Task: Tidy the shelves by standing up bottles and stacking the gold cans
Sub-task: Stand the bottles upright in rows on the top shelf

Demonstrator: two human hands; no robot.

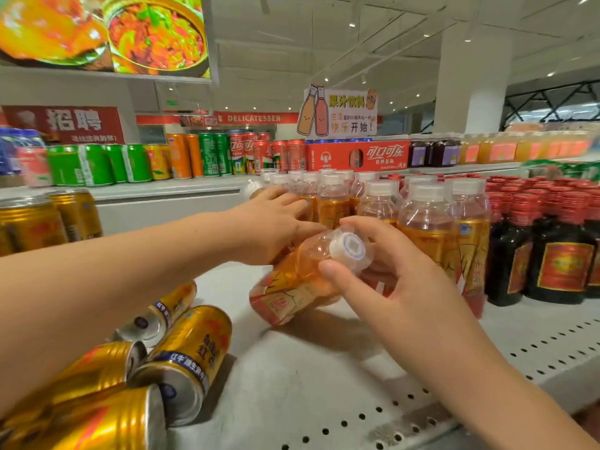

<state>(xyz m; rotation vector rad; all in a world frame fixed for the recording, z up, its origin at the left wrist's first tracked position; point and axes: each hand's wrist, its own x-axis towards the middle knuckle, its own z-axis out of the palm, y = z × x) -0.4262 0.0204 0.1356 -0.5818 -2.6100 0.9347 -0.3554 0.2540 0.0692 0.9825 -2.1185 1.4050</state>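
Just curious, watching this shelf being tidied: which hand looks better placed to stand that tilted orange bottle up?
The right hand: it pinches the tilted bottle at the neck beside the white cap, so it can likely swing the top upright. The left hand reaches past it with straight fingers.

The tilted amber plastic bottle with a white cap [302, 280] is over the grey perforated metal shelf [324, 384] at my 12 o'clock, cap end toward me. My right hand [383, 274] grips its neck from 1 o'clock. My left hand [276, 222] is behind it at 11 o'clock.

Behind the bottle, from 12 to 1 o'clock, the upright amber plastic bottles [425, 222] stand packed together. Just right of them, at 2 o'clock, are the dark glass bottles with red caps [561, 254].

At 7 to 8 o'clock the toppled gold metal cans [191, 349] lie touching. At 9 o'clock are the upright gold metal cans [32, 225].
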